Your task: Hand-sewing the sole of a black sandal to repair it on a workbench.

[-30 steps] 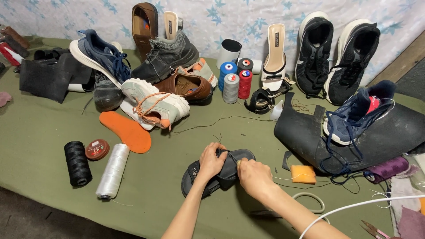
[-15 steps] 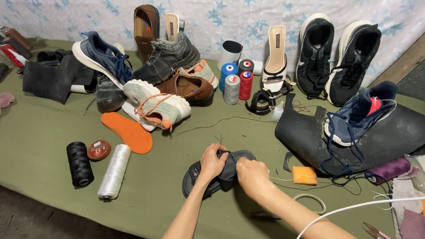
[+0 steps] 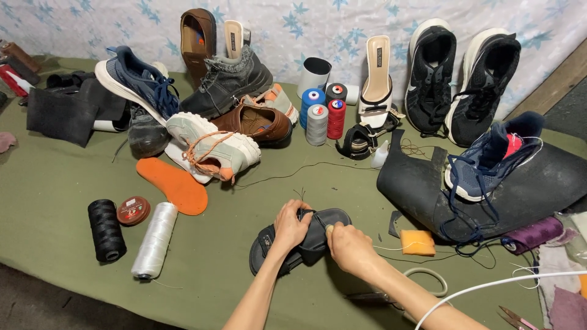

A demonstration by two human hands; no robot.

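While both hands meet near the middle of the green worktop (image 3: 55, 208), the left hand (image 3: 291, 227) is curled closed over a black sandal (image 3: 299, 243), pressing it down. Touching it, the right hand (image 3: 350, 247) pinches a thread at the strap with closed fingertips. Left lie a white thread spool (image 3: 155, 240) and an orange insole (image 3: 173, 184); shoes crowd the far side.

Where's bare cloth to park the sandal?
Free: green cloth between the orange insole and black sandal, and the near strip left of the left hand. Crowded: shoe pile behind, rubber sheet beside the right hand.
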